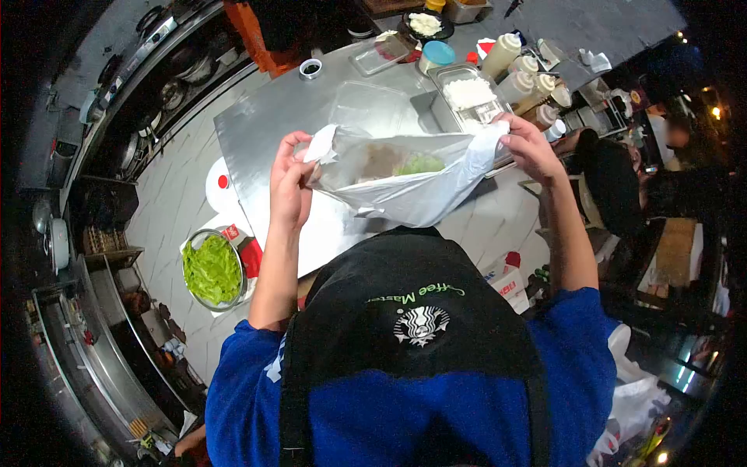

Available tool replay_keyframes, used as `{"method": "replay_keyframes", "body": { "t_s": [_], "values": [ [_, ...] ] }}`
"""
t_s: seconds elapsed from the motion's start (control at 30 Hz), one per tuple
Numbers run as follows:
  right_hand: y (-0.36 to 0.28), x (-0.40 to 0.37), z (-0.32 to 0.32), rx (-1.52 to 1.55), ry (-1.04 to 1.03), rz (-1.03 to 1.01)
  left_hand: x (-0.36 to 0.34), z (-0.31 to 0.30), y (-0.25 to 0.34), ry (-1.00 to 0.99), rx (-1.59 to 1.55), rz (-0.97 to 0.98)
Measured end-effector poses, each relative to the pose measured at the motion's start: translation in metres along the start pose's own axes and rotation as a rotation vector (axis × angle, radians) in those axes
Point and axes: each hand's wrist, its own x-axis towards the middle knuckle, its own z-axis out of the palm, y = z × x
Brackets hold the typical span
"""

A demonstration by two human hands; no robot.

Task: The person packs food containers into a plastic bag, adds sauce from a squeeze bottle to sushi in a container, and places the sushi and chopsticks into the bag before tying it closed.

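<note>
A white plastic bag (428,194) is stretched wide between my two hands, over the near part of the metal table. My left hand (290,183) pinches the bag's left top corner. The right top corner is gripped by my right hand (531,148), fingers curled round the bunched plastic. Through the bag's mouth I see green, leafy-looking contents (420,163) and something brownish beside them; what holds them cannot be made out. The front wall of the bag hides its bottom.
Beyond the bag on the metal table (264,140) stand a steel pan of white food (469,93), several squeeze bottles (502,54), a blue-lidded tub (438,54) and a small dark-filled cup (310,68). A bowl of lettuce (212,268) sits to the left. Another person appears at right.
</note>
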Motion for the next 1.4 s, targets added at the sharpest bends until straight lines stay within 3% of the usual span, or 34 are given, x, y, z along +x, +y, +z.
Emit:
{"method": "replay_keyframes", "body": {
  "t_s": [0.07, 0.1, 0.17, 0.27, 0.3, 0.33, 0.37, 0.4, 0.57, 0.67, 0.7, 0.77, 0.8, 0.93, 1.0, 1.03, 1.17, 1.27, 1.3, 1.33, 1.4],
  "values": [
    [0.013, 0.009, 0.012, 0.169, 0.082, -0.028, -0.007, -0.002, 0.002, -0.054, 0.069, 0.024],
    [0.015, 0.014, 0.021, 0.171, 0.112, -0.074, -0.014, 0.003, 0.004, 0.017, 0.02, 0.057],
    [0.012, 0.024, 0.033, 0.203, 0.051, -0.053, -0.03, 0.023, 0.021, 0.168, -0.071, 0.121],
    [0.008, 0.035, 0.064, 0.306, -0.016, -0.127, -0.047, 0.019, 0.032, 0.089, -0.107, 0.184],
    [0.017, 0.039, 0.07, 0.364, -0.052, -0.137, -0.05, 0.019, 0.03, 0.032, -0.039, 0.237],
    [0.029, 0.043, 0.078, 0.423, -0.086, -0.149, -0.055, 0.023, 0.025, 0.103, 0.223, 0.266],
    [0.045, 0.047, 0.097, 0.083, 0.016, -0.034, -0.058, 0.029, 0.023, 0.036, 0.302, 0.212],
    [0.049, 0.049, 0.102, -0.034, -0.157, -0.141, -0.063, 0.035, 0.023, -0.031, 0.381, 0.153],
    [0.033, 0.061, 0.103, 0.364, -0.094, -0.302, -0.069, 0.03, 0.03, 0.047, 0.258, 0.338],
    [0.033, 0.061, 0.118, 0.375, -0.003, -0.158, -0.076, 0.035, 0.034, 0.133, 0.378, 0.251],
    [0.037, 0.066, 0.111, 0.188, 0.042, -0.238, -0.081, 0.026, 0.033, 0.138, 0.361, 0.282],
    [0.012, 0.066, 0.123, 0.344, 0.007, -0.251, -0.078, 0.02, 0.038, 0.137, 0.265, 0.363],
    [0.017, 0.075, 0.117, 0.185, -0.044, -0.342, -0.074, 0.024, 0.045, 0.143, 0.192, 0.413],
    [0.024, 0.089, 0.115, -0.154, 0.02, -0.205, -0.071, 0.005, 0.024, 0.24, 0.416, 0.38],
    [0.01, 0.073, 0.111, -0.418, 0.125, -0.319, -0.07, -0.004, 0.024, 0.177, 0.56, 0.471],
    [-0.003, 0.058, 0.107, -0.545, 0.156, -0.338, -0.07, -0.006, 0.026, 0.293, 0.632, 0.434],
    [-0.025, -0.006, 0.04, -0.595, 0.567, -0.361, -0.06, -0.005, 0.03, 0.472, 0.957, 0.464],
    [0.005, -0.04, -0.109, -0.524, 1.026, -0.242, -0.048, 0.006, 0.032, 0.584, 1.325, 0.55],
    [0.009, -0.049, -0.157, -0.64, 1.116, -0.207, -0.044, 0.016, 0.033, 0.635, 1.483, 0.587],
    [0.012, -0.051, -0.206, -0.757, 1.2, -0.177, -0.039, 0.03, 0.03, 0.729, 1.522, 0.623],
    [0.036, -0.037, -0.307, -1.038, 1.178, 0.01, -0.032, 0.063, 0.023, 0.933, 1.612, 0.683]
  ]
}}
